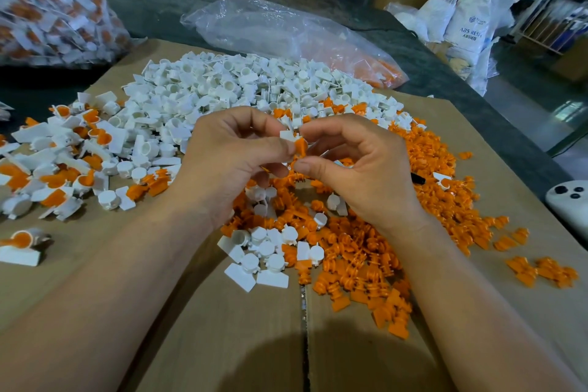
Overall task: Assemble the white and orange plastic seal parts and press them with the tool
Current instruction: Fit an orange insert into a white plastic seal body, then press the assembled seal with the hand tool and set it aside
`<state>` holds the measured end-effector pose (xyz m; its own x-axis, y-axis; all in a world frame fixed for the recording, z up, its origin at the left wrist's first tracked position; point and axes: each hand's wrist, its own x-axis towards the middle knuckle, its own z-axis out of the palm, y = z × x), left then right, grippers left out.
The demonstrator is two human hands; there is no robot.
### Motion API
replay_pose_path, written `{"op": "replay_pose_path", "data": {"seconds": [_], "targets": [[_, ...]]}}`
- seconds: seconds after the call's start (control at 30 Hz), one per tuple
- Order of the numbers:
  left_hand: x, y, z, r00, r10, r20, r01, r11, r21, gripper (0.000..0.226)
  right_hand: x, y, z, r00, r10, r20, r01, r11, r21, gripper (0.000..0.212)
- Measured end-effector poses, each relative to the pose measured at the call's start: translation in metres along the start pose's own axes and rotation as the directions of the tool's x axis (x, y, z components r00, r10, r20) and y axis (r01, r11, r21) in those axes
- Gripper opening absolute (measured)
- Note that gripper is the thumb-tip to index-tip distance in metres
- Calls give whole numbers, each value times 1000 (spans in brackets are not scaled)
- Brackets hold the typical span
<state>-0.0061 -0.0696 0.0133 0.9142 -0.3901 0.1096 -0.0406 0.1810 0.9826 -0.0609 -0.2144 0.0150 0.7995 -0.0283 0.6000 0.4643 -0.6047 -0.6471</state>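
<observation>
White seal part [287,134] and orange insert [301,147] are held in mid-air above the middle of the cardboard sheet [222,344]. They are roughly over the spot where the white pile [222,86] toward the far edge meets the orange pile [381,232] on the right side. Both pcs are pinched betw. thumb and forefinger: the white one by the left hand [235,153], the orange one by the right hand [356,165], as far as can be told. The other fingers are curled loosely. The two pcs are touching, orange just below white, right at the fingertips of both hands.

Step judged: the insert is being mated w/ the white cup and is prob. not yet seated. The orange pc should be lined up square w/ the cup opening before any push is made. Force should be applied straight, not at a tilt, or the insert may get jammed. The flat tag should be kept clear of the fingertips. Finished pcs [63,153] are piled near the left edge. The pressing tool cannot be identified w/ certainty.
</observation>
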Motion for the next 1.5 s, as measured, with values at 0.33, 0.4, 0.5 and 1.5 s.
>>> {"op": "replay_pose_path", "data": {"seconds": [0.33,0.4,0.5,1.5], "targets": [[-1,-1,1,999,-15,52,18,998,-58,19,0,1,0,997,-79,-6,79,996,-41,33],[-1,-1,1,998,-16,52,19,998,-53,18,0,2,-1,998,-65,-6,64,997,-39,30],[-1,-1,1,999,-19,51,21,999,-43,17,0,2,-1,999,-42,8,42,999,-34,24],[3,0,-2,997,-75,-19,71,986,-152,21,9,34,-49,708,690,154,-321,508,-800,95]]}}
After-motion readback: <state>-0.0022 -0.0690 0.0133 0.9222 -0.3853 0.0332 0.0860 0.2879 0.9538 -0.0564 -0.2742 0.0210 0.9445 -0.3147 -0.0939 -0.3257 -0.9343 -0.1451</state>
